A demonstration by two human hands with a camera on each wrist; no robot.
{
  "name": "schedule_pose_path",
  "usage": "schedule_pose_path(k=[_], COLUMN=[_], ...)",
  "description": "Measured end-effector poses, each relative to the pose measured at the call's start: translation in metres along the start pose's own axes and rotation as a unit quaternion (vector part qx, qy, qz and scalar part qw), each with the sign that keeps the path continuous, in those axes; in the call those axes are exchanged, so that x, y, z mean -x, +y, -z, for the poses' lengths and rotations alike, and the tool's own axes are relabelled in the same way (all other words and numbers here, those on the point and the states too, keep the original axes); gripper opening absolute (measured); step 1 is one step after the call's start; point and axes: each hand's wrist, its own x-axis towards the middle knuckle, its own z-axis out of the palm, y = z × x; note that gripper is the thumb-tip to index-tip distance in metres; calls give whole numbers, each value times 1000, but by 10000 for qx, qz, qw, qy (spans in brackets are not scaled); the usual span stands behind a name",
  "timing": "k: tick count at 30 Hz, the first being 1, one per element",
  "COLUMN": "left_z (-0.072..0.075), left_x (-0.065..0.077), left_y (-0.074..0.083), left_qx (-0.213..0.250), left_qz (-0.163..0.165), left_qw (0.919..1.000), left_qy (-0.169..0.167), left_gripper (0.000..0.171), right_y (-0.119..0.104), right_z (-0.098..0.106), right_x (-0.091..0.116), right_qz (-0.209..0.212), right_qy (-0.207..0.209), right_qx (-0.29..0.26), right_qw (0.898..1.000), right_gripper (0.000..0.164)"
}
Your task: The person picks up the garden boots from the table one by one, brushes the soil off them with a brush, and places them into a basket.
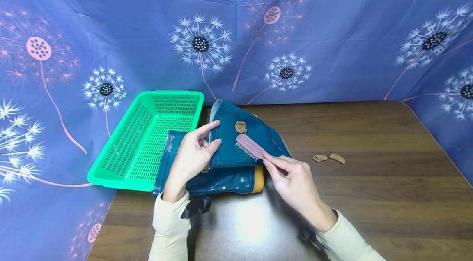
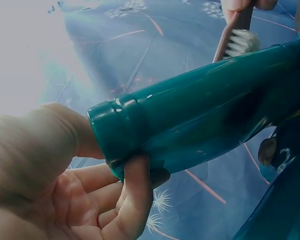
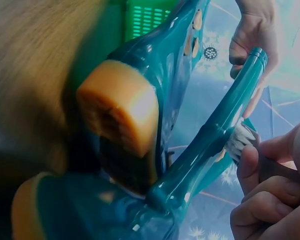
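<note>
Head view: I see brush against boot.
Left hand: pinches boot's rim.
Right hand: fingers closed on brush.

Can't make out any text, labels, brands, numbers or signs in any of the views, tbh.
</note>
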Motion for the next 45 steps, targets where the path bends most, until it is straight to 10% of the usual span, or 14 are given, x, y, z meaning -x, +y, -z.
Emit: schedule_pose_path(k=[45], left_z=[2], left_x=[1], left_y=[0], left_qx=[-149], left_qz=[23], left_qw=[9999], left_qy=[-60], left_gripper=[52], right_y=[11], right_z=[13], right_x=[0], right_qz=[-79], right_qy=[224], right_qx=[-183], right_qw=[9996], right_gripper=[30])
